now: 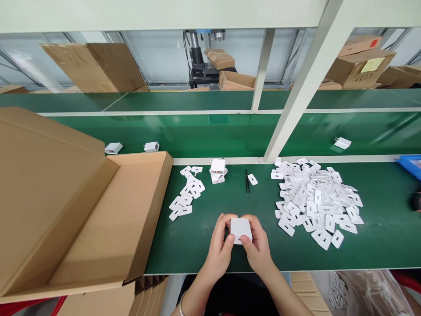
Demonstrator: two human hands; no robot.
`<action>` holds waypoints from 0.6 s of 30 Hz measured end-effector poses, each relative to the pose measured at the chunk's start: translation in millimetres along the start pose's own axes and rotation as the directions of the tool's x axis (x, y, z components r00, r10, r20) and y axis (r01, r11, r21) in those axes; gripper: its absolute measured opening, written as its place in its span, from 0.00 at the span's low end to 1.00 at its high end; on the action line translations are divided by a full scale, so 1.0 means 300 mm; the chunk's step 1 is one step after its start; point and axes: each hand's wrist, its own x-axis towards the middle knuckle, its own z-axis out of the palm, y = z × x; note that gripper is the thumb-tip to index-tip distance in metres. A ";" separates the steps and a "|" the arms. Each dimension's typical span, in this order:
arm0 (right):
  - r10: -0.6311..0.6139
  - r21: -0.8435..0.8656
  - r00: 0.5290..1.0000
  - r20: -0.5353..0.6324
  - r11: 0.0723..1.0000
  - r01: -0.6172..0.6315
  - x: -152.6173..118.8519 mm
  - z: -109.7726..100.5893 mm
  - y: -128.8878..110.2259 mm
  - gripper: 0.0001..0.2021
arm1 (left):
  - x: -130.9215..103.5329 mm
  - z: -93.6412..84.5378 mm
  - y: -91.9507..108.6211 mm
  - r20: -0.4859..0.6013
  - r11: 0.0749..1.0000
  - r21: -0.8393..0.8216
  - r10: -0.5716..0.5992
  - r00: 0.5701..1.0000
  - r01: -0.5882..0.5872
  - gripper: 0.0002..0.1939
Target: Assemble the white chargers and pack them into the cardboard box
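Between both hands, just above the green table's front part, is a white charger (240, 227), a square block with rounded corners. A small dark slot shows on its near edge. My left hand (218, 246) is closed on its left side, thumb at the near corner. From the right, my right hand (259, 246) grips it too, with the thumb on the near edge. Beyond the hands lie black tweezers (247, 184) beside a single white plate (252, 179) with a slot. A small stack of white chargers (217, 166) stands left of them.
A large pile of white slotted plates (315, 197) spreads at right; a smaller group of plates (186, 195) lies at left. An open cardboard box (148, 219) takes up the left side. A slanted white post (296, 96) rises behind the table. A blue tray (409, 166) sits far right.
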 end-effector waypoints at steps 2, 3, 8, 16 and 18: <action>-0.026 -0.010 0.999 -0.030 1.000 0.026 -0.004 -0.001 0.001 0.18 | 0.004 -0.002 0.003 0.012 0.993 -0.091 -0.073 0.997 0.074 0.30; -0.047 -0.020 0.998 -0.036 0.999 0.047 -0.006 -0.001 0.001 0.19 | 0.006 -0.005 0.006 0.010 0.987 -0.124 -0.103 0.995 0.103 0.33; -0.159 -0.167 0.987 -0.023 0.974 0.153 0.002 -0.001 -0.009 0.20 | 0.016 -0.025 0.043 0.053 0.966 -0.142 -0.212 0.976 0.218 0.30; -0.174 -0.310 0.982 0.074 0.932 0.188 0.019 0.011 -0.035 0.22 | 0.044 -0.062 0.063 0.150 0.934 -0.192 -0.277 0.949 0.303 0.31; -0.156 -0.334 0.984 0.090 0.926 0.178 0.020 0.017 -0.034 0.26 | 0.047 -0.080 0.056 0.129 0.953 -0.153 -0.242 0.962 0.261 0.27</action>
